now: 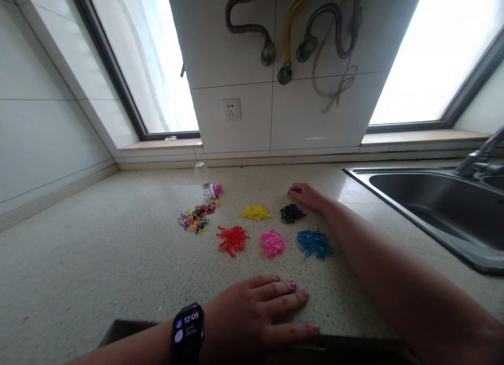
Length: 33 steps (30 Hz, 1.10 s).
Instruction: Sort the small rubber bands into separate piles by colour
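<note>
My left hand [255, 307] lies flat at the counter's front edge with its fingers stretched out, holding nothing; a smartwatch [188, 331] is on that wrist. My right hand [305, 193] reaches just behind the black rubber bands [292, 213], its fingers pinched together. Whatever is in the pinch is too small and dark to make out. Separate heaps of yellow rubber bands [256, 212], red rubber bands [232, 240], pink rubber bands [272, 243] and blue rubber bands [314, 243] lie between my hands. Further left is a heap of mixed-colour rubber bands [196, 218].
Behind the mixed heap stands a small clear bottle [202, 177], with a pink cap [217, 188] beside it. A steel sink [394, 218] with a faucet [478, 160] is set into the speckled counter [118, 260] at the right. The tiled wall carries a socket [231, 109] and hoses.
</note>
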Tool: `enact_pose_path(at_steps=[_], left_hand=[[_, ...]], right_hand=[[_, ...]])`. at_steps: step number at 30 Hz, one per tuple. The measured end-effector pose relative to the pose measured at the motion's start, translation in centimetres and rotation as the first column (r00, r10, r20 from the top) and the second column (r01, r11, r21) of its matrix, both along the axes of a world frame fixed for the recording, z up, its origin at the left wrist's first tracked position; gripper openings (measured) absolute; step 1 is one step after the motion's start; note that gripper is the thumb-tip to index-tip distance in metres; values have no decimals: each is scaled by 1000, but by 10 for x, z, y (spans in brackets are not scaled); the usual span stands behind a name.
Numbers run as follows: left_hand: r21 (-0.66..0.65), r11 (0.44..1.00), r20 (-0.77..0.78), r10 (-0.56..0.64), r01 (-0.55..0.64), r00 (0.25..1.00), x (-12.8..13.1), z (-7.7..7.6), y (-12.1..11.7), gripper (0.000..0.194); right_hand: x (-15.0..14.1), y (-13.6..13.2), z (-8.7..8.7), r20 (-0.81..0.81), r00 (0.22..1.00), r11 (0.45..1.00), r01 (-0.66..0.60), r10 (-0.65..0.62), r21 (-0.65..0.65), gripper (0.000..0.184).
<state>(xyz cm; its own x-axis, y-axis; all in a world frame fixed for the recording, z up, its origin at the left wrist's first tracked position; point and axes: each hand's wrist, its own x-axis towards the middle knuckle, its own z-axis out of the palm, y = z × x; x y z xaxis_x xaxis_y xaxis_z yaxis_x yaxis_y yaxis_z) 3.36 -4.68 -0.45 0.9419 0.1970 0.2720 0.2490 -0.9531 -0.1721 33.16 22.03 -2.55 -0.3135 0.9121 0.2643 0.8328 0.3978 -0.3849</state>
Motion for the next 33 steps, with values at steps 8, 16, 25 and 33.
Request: enact_pose_path(at_steps=[8,16,25,33], left_hand=[[-12,1000,-1,-5,5,1000,0,-1,1,48],[-10,1000,0,0,0,1000,0,0,0,46],[2,1000,-1,0,0,1000,0,-2,0,47],[19,1000,-2,3,-3,1000,0,-2,0,48]], right_hand=[[0,1,-1,-1,1000,1000,8,-8,1,27],[1,1,-1,-1,1000,1000,6,-6,3,27],[1,2,-3,-4,1000,1000,6,-6,6,27],[1,3,-3,3,1000,1000,14,-14,5,26]])
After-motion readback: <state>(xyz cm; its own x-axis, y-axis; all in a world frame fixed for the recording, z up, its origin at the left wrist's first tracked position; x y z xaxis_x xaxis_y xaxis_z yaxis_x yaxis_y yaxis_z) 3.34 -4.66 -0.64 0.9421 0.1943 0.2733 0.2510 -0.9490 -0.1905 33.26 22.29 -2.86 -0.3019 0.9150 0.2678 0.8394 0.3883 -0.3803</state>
